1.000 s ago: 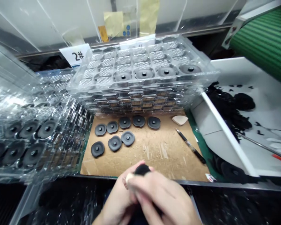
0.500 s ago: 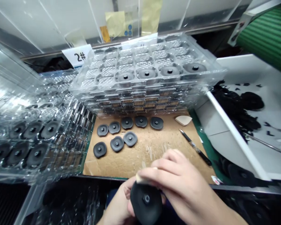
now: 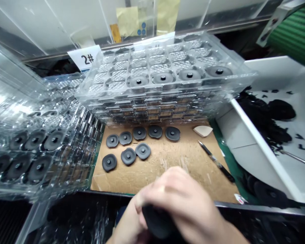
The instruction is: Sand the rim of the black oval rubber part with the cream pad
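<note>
Both my hands meet at the bottom centre, blurred by motion. My right hand (image 3: pixel 185 203) lies on top, fingers curled over a black rubber disc (image 3: pixel 156 222). My left hand (image 3: pixel 128 223) grips the same disc from below. Several more black discs (image 3: pixel 128 156) lie in two rows on the brown cardboard mat (image 3: pixel 178 162) beyond my hands. A clear plastic tray stack (image 3: pixel 157 84) stands behind the mat, its top tray holding a row of discs (image 3: pixel 162 78).
More clear trays with discs (image 3: pixel 35 149) are stacked at the left. A black pen (image 3: pixel 216 162) and a beige wedge (image 3: pixel 203 130) lie on the mat's right. A white bin (image 3: pixel 269 112) with black scraps stands at the right. A "2#" label (image 3: pixel 87 59) is behind.
My right hand has closed down over the disc, hiding the face and centre hub that showed half a second ago. The camera view has shifted slightly.
</note>
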Demonstrator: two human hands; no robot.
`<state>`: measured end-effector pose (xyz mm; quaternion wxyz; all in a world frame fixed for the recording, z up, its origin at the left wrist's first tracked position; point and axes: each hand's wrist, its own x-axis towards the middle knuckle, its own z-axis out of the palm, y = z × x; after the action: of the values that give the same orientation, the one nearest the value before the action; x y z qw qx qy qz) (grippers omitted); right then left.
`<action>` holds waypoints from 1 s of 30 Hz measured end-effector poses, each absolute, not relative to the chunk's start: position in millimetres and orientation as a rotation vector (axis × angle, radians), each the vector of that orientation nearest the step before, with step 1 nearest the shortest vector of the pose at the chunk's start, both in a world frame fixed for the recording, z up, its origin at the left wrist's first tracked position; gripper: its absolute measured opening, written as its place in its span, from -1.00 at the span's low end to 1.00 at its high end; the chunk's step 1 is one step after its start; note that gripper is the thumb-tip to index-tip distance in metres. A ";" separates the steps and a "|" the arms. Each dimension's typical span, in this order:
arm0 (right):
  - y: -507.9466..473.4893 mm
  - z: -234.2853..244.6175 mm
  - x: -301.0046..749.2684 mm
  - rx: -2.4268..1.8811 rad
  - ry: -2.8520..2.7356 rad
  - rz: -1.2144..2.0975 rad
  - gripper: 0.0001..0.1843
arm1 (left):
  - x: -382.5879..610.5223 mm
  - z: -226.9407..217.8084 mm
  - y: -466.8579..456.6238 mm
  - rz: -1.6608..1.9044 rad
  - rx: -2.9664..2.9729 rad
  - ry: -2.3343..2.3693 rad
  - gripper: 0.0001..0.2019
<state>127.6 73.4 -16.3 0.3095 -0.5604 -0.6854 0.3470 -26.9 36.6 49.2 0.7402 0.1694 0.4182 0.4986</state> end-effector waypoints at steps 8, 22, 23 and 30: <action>64.2 -68.5 133.6 -1.459 -1.960 0.775 -0.72 | -42.3 26.4 25.7 1.226 -0.188 0.845 -0.02; 34.6 -84.6 135.0 -1.653 -2.078 0.537 -0.52 | -30.5 18.2 25.9 1.236 -0.015 0.948 -0.28; 37.1 -79.1 134.8 -1.654 -2.043 0.576 -0.49 | -27.6 20.0 25.5 1.232 0.015 0.989 -0.34; 41.7 -47.3 134.9 -1.644 -1.899 0.692 -0.38 | -13.0 33.0 22.7 1.304 0.129 1.149 -0.41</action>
<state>134.9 41.7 -47.3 0.2651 -0.6085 -0.7028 0.2561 -13.0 22.7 33.0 0.6438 0.0568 0.5044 0.5726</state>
